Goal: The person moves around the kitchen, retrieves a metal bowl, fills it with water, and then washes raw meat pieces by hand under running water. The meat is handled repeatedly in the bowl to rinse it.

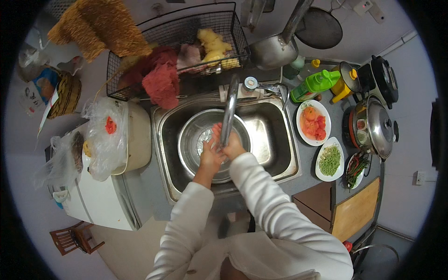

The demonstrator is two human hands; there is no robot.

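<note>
A steel basin [187, 154] sits in the left part of the stainless steel sink [276, 147], beneath the curved metal faucet spout [231, 105]. Over the basin, my left hand [210, 154] is held palm-up with its fingers apart, and I see nothing in it. My right hand [235, 145] comes in from the right, close against the left one, its fingers stretched out below the spout. The spout hides part of the right hand. Clear water shows in the bottom of the basin.
Right of the sink stand a plate of peeled tomatoes [310, 119], a dish of chopped green vegetables [329, 161], a plate of chili peppers [356, 168], a lidded pot [378, 126] and a green bottle [311, 85]. A wire rack [206, 17] hangs behind; a cream bin [140, 136] stands left.
</note>
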